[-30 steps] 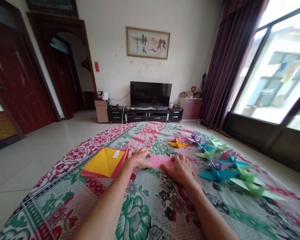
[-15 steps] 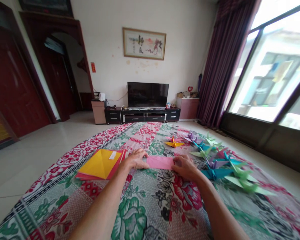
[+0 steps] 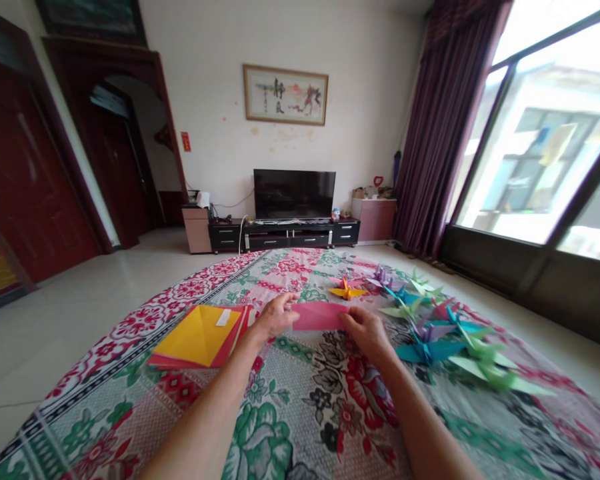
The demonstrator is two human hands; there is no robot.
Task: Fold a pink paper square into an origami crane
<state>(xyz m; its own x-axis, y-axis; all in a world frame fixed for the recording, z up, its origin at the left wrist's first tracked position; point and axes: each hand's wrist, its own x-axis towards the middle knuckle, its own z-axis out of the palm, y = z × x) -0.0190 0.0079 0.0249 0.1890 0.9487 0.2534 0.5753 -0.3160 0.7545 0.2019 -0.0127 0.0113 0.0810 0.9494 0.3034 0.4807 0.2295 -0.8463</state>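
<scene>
A pink sheet of origami paper (image 3: 320, 316), folded to a long rectangle, is held between my two hands above the patterned tablecloth. My left hand (image 3: 279, 315) pinches its left end, thumb and fingers closed on the edge. At the opposite end my right hand (image 3: 365, 329) grips the paper between thumb and fingers. Just left of my left hand lies a stack of coloured paper (image 3: 195, 337), a yellow sheet on top with a small white label. Beyond my right hand sits a yellow paper crane (image 3: 347, 291).
Several folded cranes, among them a blue crane (image 3: 429, 350) and a green crane (image 3: 495, 367), spread over the table's right side. A floral cloth (image 3: 300, 407) covers the round table. Farther off are a television (image 3: 294, 194) on a low cabinet and a window at right.
Both hands have raised the pink paper and tilted it up, so a darker pink face now shows. The view has tipped slightly. The stack and cranes stay in place.
</scene>
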